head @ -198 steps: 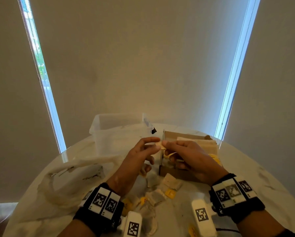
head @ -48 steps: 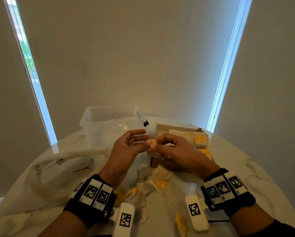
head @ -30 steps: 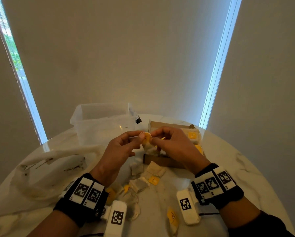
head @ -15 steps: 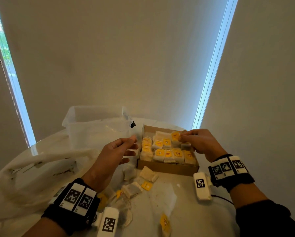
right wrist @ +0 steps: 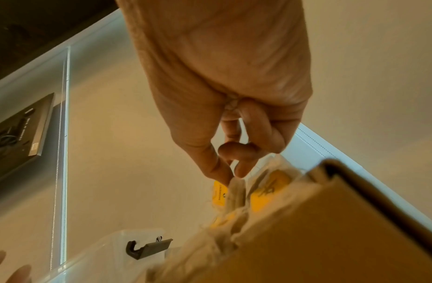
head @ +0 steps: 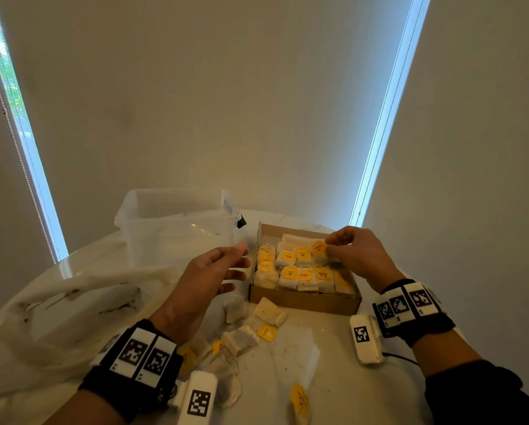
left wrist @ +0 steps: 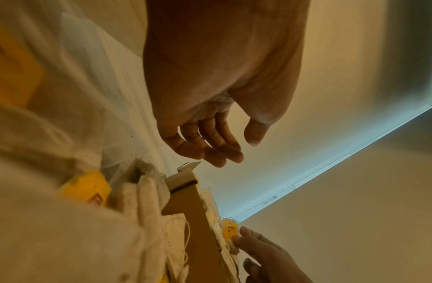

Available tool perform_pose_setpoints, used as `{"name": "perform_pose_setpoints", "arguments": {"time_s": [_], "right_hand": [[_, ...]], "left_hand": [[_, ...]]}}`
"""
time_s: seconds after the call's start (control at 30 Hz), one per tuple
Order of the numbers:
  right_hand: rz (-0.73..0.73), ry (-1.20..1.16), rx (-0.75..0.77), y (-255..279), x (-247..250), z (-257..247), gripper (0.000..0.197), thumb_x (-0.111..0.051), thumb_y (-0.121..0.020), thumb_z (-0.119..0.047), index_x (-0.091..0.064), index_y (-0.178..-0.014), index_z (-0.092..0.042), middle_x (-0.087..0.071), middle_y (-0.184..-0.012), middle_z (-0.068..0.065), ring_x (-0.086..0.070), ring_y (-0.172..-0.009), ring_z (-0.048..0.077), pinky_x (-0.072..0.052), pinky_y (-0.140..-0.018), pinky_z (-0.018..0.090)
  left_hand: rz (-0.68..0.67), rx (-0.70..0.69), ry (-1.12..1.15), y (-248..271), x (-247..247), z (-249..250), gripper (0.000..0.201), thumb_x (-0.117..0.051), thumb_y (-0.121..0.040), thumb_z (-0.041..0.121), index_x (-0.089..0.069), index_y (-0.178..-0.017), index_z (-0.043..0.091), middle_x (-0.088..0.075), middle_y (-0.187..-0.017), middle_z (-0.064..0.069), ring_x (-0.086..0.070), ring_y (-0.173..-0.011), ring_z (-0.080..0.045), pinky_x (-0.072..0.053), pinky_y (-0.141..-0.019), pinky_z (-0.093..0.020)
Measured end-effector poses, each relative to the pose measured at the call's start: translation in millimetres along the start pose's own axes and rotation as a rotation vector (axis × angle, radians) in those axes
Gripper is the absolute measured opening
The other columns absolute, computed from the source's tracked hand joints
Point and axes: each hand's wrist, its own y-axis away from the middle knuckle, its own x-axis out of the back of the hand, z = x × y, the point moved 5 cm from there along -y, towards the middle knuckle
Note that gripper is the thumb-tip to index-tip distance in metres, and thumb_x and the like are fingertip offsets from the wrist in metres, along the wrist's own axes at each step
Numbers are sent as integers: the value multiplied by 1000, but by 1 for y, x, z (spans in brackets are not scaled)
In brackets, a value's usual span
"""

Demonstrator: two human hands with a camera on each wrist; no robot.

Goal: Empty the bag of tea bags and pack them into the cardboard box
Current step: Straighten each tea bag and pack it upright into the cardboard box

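The open cardboard box stands right of centre on the round white table, packed with rows of tea bags bearing yellow tags. Over its far right corner my right hand pinches one tea bag between thumb and fingertips; the right wrist view shows this pinch on the tea bag's top edge, just above the box. My left hand hovers left of the box, fingers relaxed and holding nothing. The emptied whitish bag lies crumpled at the left.
Several loose tea bags and yellow tags lie scattered on the table in front of the box. A clear plastic bin stands behind my left hand. Closed blinds rise right behind the table.
The hands, which worked one tea bag together a second ago, have parted. My right hand carried the bag to the box's far right corner; my left hand let go and drew left.
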Motion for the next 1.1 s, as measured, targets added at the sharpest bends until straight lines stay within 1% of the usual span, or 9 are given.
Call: {"name": "perform_pose_setpoints", "arguments": {"time_s": [0.07, 0.23, 0.37, 0.47, 0.6, 0.7, 0.83, 0.93, 1.1], "right_hand": [[22, 54, 78, 0, 3, -6, 15, -83, -90, -18, -76, -103, -21, -73, -101, -2, -72, -89, 15, -64, -78, 34], [-7, 166, 101, -6, 0, -8, 19, -83, -88, -15, -75, -102, -26, -73, -106, 0, -74, -92, 19, -68, -77, 43], [-32, 351, 162, -12, 3, -19, 23, -79, -92, -25, -74, -115, -24, -73, -112, -3, -68, -99, 14, -53, -75, 24], [-116, 460, 158, -20, 1, -26, 31, -76, -95, -36, -72, -123, -23, -71, -114, -4, -66, -102, 14, -48, -82, 26], [-220, 577, 144, -24, -7, -29, 20, -78, -95, -33, -76, -111, -21, -75, -107, -2, -67, -92, 10, -46, -66, 17], [-158, 560, 203, -21, 3, -36, 16, -74, -99, -31, -77, -110, -19, -73, -103, -3, -67, -93, 12, -41, -65, 13], [-149, 473, 238, -13, 21, -45, 14, -76, -98, -36, -74, -106, -25, -74, -96, -8, -67, -63, 3, -44, -56, 11], [-234, 446, 232, -9, 23, -48, 17, -77, -96, -37, -72, -106, -23, -78, -95, -5, -67, -50, 2, -50, -61, 18], [-385, 402, 134, -9, 9, -44, 21, -82, -93, -28, -72, -108, -19, -81, -93, 1, -68, -53, 6, -54, -60, 19]], "left_hand": [[3, 2, 0, 0, 0, 0, 34, -66, -100, 44, -79, -117, 18, -81, -105, 0, -75, -98, -17, -54, -85, -33], [6, 5, -2, 0, 0, 0, 35, -66, -100, 44, -79, -117, 17, -80, -102, 1, -74, -96, -17, -54, -85, -33], [6, 2, 3, 0, 0, 0, 34, -66, -100, 44, -79, -117, 17, -80, -103, 0, -74, -96, -16, -53, -84, -33], [2, 4, -4, -1, -1, 1, 34, -65, -101, 43, -79, -118, 17, -80, -103, 1, -74, -95, -16, -53, -85, -33], [-3, 6, 2, -1, 0, 0, 35, -67, -100, 44, -79, -117, 16, -80, -102, 0, -74, -93, -16, -52, -84, -34], [-2, 5, 5, -1, 1, 1, 33, -67, -100, 43, -80, -116, 17, -80, -102, 1, -73, -93, -16, -52, -84, -34], [-3, 5, 1, -1, 1, 1, 32, -65, -102, 41, -79, -117, 17, -80, -102, 0, -74, -94, -17, -53, -85, -34], [-5, 5, -5, 0, 1, 2, 31, -64, -102, 41, -79, -116, 18, -80, -102, 0, -74, -94, -17, -54, -84, -33], [-7, 10, -13, 0, 2, 1, 32, -64, -102, 43, -80, -116, 19, -80, -107, -2, -73, -93, -16, -53, -84, -33]]}}
